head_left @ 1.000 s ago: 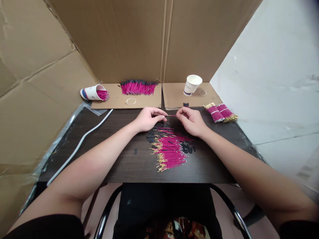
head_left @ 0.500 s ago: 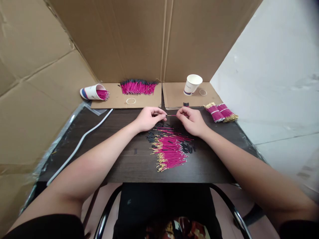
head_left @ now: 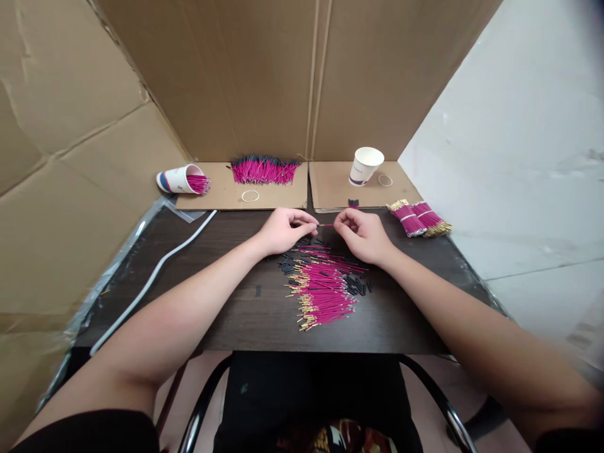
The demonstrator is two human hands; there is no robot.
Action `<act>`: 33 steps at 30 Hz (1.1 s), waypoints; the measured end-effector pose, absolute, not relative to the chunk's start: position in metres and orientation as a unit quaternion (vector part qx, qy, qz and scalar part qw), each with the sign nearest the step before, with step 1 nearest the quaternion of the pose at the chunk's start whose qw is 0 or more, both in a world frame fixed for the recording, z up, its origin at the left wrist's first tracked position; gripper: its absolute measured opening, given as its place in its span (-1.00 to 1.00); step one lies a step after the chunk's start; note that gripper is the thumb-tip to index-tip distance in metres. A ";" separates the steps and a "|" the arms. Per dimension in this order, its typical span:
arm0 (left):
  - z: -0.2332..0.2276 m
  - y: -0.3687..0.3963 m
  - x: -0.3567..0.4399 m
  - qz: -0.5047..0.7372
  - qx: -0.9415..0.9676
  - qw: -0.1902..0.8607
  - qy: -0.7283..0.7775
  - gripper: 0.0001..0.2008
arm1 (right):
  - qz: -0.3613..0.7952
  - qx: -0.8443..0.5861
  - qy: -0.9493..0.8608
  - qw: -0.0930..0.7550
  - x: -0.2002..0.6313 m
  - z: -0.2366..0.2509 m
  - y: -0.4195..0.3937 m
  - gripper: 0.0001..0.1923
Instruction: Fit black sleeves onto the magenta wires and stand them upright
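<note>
The dark wooden table (head_left: 226, 314) carries a loose heap of pink gold-tipped wires (head_left: 323, 290) strewn with short black sleeves, lying just nearer the person than both hands. Above it, the left hand (head_left: 283, 229) and right hand (head_left: 361, 234) face each other, fingertips pinched together on one thin pink wire (head_left: 325, 224). Its long axis runs crosswise between them, one end in each hand's pinch.

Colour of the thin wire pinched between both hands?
Magenta thin wire, clearest in the head view.
</note>
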State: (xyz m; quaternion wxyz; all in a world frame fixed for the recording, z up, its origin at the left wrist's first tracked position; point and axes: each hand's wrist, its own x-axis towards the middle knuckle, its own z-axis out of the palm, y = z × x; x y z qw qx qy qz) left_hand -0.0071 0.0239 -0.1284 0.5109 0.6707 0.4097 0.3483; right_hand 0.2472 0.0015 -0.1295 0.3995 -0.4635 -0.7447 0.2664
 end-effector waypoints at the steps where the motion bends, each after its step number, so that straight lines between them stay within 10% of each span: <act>1: -0.129 0.024 -0.007 0.348 0.672 0.511 0.409 -0.84 | 0.267 -0.463 -0.745 0.399 0.247 -0.130 0.001 -0.80; 33: -0.131 0.022 -0.007 0.353 0.688 0.500 0.390 -0.87 | 0.280 -0.448 -0.757 0.386 0.246 -0.131 0.000 -0.73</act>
